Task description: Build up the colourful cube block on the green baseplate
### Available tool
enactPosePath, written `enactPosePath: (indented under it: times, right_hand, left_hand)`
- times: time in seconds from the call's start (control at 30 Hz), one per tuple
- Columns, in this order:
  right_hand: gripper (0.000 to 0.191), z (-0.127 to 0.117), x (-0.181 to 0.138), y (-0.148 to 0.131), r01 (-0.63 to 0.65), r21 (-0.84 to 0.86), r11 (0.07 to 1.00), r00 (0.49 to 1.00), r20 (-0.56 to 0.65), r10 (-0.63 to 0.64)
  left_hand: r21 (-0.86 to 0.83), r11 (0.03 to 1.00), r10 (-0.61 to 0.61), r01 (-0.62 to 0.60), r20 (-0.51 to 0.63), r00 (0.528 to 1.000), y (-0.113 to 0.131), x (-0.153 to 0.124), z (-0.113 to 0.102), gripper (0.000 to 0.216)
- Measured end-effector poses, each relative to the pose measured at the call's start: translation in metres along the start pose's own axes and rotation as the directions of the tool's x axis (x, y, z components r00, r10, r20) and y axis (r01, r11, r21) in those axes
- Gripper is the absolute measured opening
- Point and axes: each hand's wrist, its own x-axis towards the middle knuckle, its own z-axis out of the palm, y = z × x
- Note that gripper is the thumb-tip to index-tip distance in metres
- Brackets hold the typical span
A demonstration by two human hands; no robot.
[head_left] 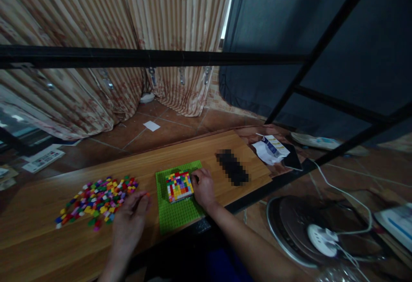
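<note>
On the wooden table (41, 243) a green baseplate (177, 217) lies flat near the front edge, and a squat block of many-coloured bricks (179, 186) sits on its upper half. The right hand (203, 187) rests on the baseplate's right side, knuckles up. Its fingers are bent inward, with the tips against the block's right edge. From this angle I cannot tell whether they clasp the block or only lean on it. The left hand (130, 219) lies palm down on the bare wood just left of the baseplate. It is loosely open with the fingers stretched forward and holds nothing that shows. A single small orange brick (146, 195) sits right at its fingertips, and contact is too fine to judge. A scattered pile of loose bricks (96, 198) spreads just beyond and to the left of that hand. A blurred dark object (232, 167) lies to the right of the baseplate, well apart from both hands. At the table's far right end, a folded paper (268, 149) rests beside a dark phone (292, 157).
</note>
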Motion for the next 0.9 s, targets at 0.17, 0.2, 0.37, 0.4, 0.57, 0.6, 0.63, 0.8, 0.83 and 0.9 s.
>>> enactPosePath:
  times: [0.17,0.2,0.37,0.4,0.57,0.6,0.63,0.8,0.83,0.9]
  right_hand:
    - [0.021,0.0,0.0,0.002,-0.004,-0.001,1.0,1.0,0.016,0.004]
    - [0.021,0.0,0.0,0.002,-0.005,-0.005,1.0,1.0,0.021,0.005]
    - [0.021,0.001,-0.001,0.005,-0.006,-0.004,1.0,1.0,0.026,0.006]
    - [0.021,0.0,-0.001,0.006,-0.003,0.0,1.0,1.0,0.029,0.003]
    - [0.022,0.0,-0.002,0.008,0.007,0.003,1.0,0.999,0.038,-0.007]
    - [0.022,0.0,-0.002,0.009,0.009,0.004,1.0,0.999,0.037,-0.009]
    - [0.022,0.0,-0.002,0.009,0.011,0.005,1.0,0.999,0.034,-0.011]
    - [0.022,0.001,-0.002,0.011,0.014,-0.007,1.0,1.0,0.024,-0.014]
    - [0.022,0.001,-0.002,0.011,0.015,-0.009,1.0,1.0,0.028,-0.015]
    - [0.022,0.001,-0.002,0.011,0.018,-0.01,1.0,0.999,0.037,-0.017]
  left_hand:
    - [0.091,0.991,0.092,-0.097,0.058,0.994,-0.004,0.004,0.015,0.043]
    - [0.103,0.987,0.116,-0.123,0.069,0.991,-0.004,0.005,0.018,0.041]
    - [0.201,0.953,0.215,-0.226,0.076,0.974,0.0,0.006,0.029,0.026]
    - [0.219,0.948,0.22,-0.23,0.068,0.973,0.002,0.006,0.03,0.025]
    - [0.197,0.953,0.224,-0.231,0.054,0.973,0.006,0.003,0.037,0.022]
    - [0.183,0.953,0.234,-0.242,0.061,0.97,0.006,0.003,0.037,0.022]
    - [0.171,0.952,0.244,-0.253,0.07,0.967,0.006,0.002,0.038,0.021]
    - [0.147,0.947,0.271,-0.287,0.115,0.956,0.004,-0.001,0.041,0.019]
    - [0.147,0.946,0.274,-0.289,0.116,0.955,0.004,-0.001,0.042,0.018]
    - [0.147,0.946,0.273,-0.288,0.117,0.955,0.003,0.0,0.044,0.017]
